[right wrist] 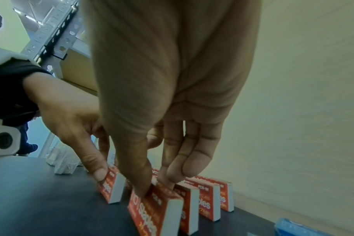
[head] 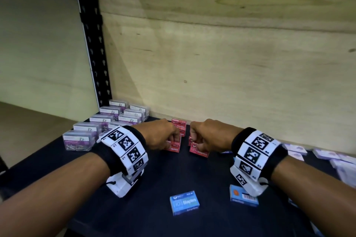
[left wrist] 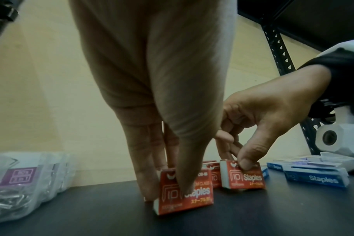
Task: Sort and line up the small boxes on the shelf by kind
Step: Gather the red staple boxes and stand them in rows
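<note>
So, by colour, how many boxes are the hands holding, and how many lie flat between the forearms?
Red staple boxes, one in left hand, one in right hand: 2
Blue staple boxes, lying flat: 2
Total: 4

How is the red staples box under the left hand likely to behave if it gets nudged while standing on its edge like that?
The red staples box stands on a narrow edge, so it probably tips easily; the left hand pinches its top. Its flat cardboard faces look rigid, so it should slide rather than roll on the dark shelf. Neighbouring red boxes stand close and could topple together.
</note>
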